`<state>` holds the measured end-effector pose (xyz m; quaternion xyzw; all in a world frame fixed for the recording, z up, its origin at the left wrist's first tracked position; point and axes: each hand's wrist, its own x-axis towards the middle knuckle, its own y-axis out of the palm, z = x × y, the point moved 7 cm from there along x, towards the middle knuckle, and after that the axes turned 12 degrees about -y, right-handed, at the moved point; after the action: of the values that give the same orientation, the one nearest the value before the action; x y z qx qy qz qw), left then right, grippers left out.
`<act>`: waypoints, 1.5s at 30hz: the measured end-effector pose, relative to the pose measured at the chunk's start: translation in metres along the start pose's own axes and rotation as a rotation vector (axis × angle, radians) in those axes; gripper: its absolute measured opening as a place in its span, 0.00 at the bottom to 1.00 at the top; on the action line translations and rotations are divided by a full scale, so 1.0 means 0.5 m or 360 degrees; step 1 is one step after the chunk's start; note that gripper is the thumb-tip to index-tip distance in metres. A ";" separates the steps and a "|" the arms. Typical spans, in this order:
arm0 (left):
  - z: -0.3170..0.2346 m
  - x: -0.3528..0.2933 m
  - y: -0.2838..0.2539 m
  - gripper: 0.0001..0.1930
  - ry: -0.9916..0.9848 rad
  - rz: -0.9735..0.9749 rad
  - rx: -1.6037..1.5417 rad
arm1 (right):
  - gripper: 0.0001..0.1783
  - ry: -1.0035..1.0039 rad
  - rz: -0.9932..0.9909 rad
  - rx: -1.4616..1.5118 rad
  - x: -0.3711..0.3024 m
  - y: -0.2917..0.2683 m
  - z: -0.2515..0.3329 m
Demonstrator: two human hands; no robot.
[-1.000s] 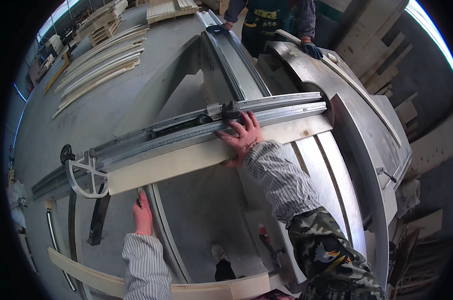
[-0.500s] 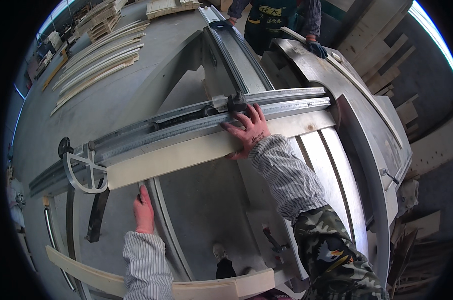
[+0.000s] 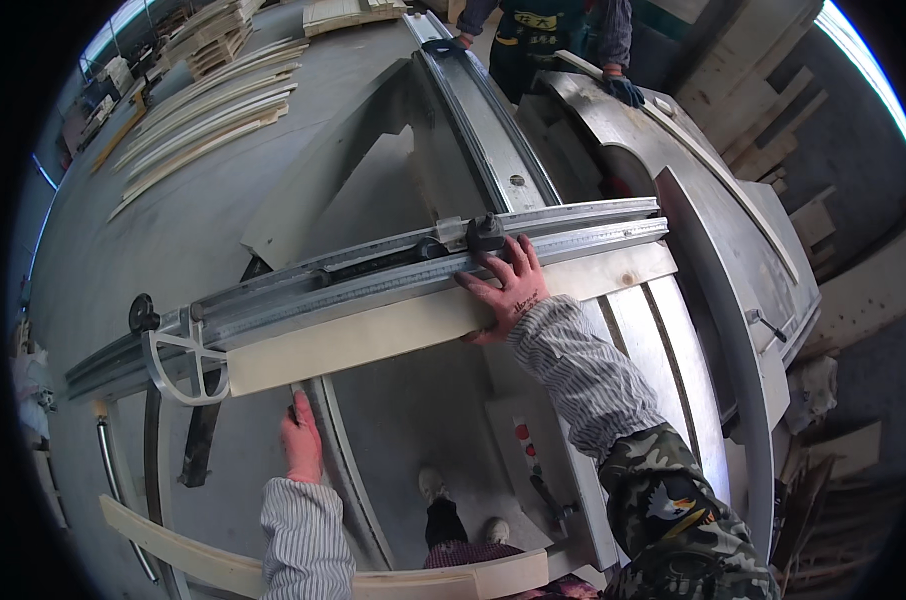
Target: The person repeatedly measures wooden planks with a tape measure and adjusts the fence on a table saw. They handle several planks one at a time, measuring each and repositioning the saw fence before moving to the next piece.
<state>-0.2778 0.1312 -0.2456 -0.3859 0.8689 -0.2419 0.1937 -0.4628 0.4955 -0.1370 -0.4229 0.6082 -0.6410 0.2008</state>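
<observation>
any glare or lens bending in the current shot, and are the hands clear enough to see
Head view: the strip light at upper right glares white, and the metal table has a bright sheen; head view: the lower board looks bowed and the corners go black; head view: left hand and right hand show clearly.

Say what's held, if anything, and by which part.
The right hand lies spread across the board, right of its middle, without visibly gripping it. I can't tell whether the left hand grips the metal bar.
</observation>
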 end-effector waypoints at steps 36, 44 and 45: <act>-0.124 -0.527 -0.039 0.31 0.1027 0.0528 0.0701 | 0.44 0.1148 0.0007 0.0274 -0.810 -0.314 0.304; -0.222 -0.602 0.140 0.43 0.1715 0.0741 0.1162 | 0.49 0.1684 0.0378 0.0525 -1.049 -0.267 0.280; -0.235 -0.603 0.166 0.45 0.1779 0.0760 0.1161 | 0.46 0.1784 0.0221 0.0543 -1.059 -0.270 0.274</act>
<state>-0.1983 0.4419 -0.1527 0.0866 0.7626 -0.6304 -0.1166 -0.0230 0.8451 -0.1801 0.0593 0.5362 -0.8409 -0.0445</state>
